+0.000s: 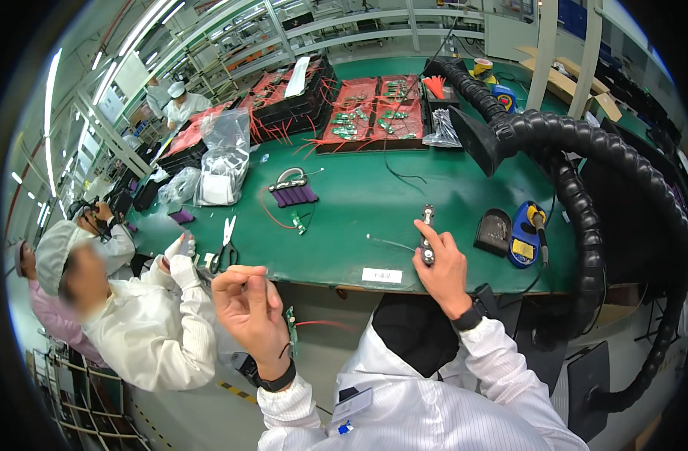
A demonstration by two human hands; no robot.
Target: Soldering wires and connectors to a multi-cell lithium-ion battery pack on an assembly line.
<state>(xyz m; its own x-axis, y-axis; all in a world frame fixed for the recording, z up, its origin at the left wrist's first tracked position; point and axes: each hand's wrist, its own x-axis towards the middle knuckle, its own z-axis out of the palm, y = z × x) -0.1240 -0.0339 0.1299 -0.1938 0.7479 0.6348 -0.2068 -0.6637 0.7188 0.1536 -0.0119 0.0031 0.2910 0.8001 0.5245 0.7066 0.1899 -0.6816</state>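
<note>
My left hand [247, 304] is raised in front of the bench's near edge, thumb and fingers pinched together. What lies between the fingertips is too small to make out. Beside that hand's wrist hangs a small green circuit board [292, 331] with a red wire; whether the fingers hold it is unclear. My right hand [443, 269] grips a narrow battery pack [428, 216] on the green mat, its metal cell contacts facing up. A thin white cable [393, 243] lies to its left. Farther back sits a purple battery pack [293, 194], wired to another small green board [299, 224].
Black-handled scissors [227, 244] lie at the left, near a co-worker's gloved hand [181, 246]. On the right are a blue soldering-iron stand [526, 237], a dark holder [494, 231] and a black fume hose [577, 135]. Trays of boards [374, 146] and plastic bags [225, 161] stand behind.
</note>
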